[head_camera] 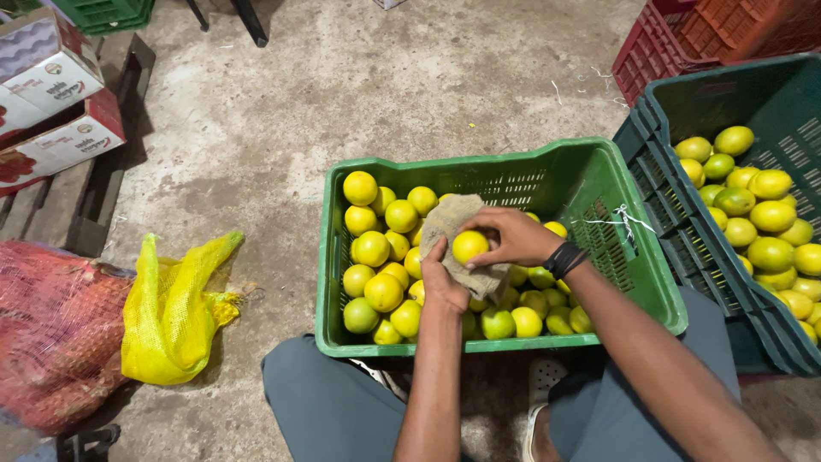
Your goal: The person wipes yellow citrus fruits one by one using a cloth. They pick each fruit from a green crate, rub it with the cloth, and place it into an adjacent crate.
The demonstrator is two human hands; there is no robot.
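A green plastic crate (547,175) in front of my knees holds several yellow and green citrus fruits. Over its middle, my left hand (442,281) grips a beige cloth (451,219) from below. My right hand (513,237) holds a yellow fruit (469,246) against that cloth. A black band sits on my right wrist.
A dark green crate (667,184) with more citrus stands at the right, with red and orange crates (676,43) behind it. A yellow mesh bag (175,312) and a red mesh sack (51,334) lie on the concrete floor at left. Cardboard boxes (51,103) rest on a pallet at far left.
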